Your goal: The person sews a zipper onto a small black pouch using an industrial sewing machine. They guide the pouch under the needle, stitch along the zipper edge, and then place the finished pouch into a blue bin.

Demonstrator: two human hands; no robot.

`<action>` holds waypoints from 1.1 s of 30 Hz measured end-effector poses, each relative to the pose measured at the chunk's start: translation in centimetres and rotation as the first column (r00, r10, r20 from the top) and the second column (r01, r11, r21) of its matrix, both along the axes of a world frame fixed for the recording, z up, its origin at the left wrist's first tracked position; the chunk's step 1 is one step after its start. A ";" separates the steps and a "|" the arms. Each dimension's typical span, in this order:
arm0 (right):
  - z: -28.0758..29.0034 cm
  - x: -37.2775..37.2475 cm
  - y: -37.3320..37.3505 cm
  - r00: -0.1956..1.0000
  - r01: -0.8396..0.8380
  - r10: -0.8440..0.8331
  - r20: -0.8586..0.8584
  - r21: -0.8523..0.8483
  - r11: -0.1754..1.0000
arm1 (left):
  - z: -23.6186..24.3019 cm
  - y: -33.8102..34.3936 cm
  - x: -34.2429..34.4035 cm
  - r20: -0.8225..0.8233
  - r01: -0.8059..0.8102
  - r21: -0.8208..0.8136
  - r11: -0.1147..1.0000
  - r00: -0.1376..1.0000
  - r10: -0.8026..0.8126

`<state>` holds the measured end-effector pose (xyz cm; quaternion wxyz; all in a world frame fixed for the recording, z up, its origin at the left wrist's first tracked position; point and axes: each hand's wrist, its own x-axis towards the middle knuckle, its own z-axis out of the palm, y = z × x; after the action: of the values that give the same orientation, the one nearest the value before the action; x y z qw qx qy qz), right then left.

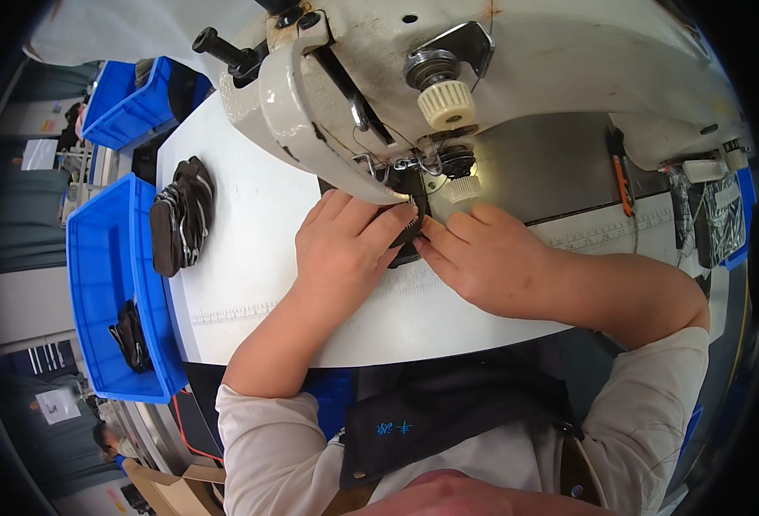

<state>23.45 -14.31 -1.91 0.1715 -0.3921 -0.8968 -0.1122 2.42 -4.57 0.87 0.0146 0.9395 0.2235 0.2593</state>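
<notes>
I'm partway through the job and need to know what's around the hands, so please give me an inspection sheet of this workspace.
Surface: white table with ruler markings along its near side.
Job's things: small dark piece with a toothed edge, near the needle area of the sewing machine; exact contact there unclear.
Clutter: bundle of dark pieces at the left; orange-handled tool at the right.
Hands: left hand and right hand both have their fingers on the small dark piece.
Cables: red cord at the lower left, off the table.
Surroundings: larger blue bin with dark items inside; cardboard box at the lower left.
</notes>
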 end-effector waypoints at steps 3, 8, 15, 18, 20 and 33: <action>0.4 0.0 -0.3 0.999 -0.011 0.012 0.033 -0.009 1.000 | 0.4 0.4 0.0 -0.005 0.103 0.054 0.993 0.995 -0.102; 0.1 -0.1 -0.3 0.999 -0.048 0.048 -0.008 0.003 0.999 | -0.2 0.4 0.0 -0.051 0.154 0.087 0.984 0.987 -0.150; 0.4 -0.2 -0.5 0.999 -0.036 0.035 0.013 0.046 0.998 | 0.0 0.5 -0.4 -0.095 0.150 0.032 0.988 0.985 -0.146; 0.2 -0.3 -0.5 0.999 -0.035 0.035 0.000 0.076 0.996 | 0.3 0.3 -0.3 -0.105 0.154 -0.007 0.988 0.983 -0.153; 0.3 -0.2 -0.5 0.998 -0.065 0.065 0.000 0.025 0.998 | 0.2 0.2 -0.3 -0.105 0.173 -0.013 0.985 0.979 -0.173; 0.7 0.0 -0.7 0.994 -0.099 0.101 0.035 -0.072 0.993 | 0.2 0.2 -0.5 -0.091 0.218 -0.102 0.971 0.969 -0.228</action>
<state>23.45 -15.00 -1.17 0.1458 -0.3502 -0.9218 -0.0795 1.92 -4.33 1.03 0.0749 0.9690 0.1285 0.1972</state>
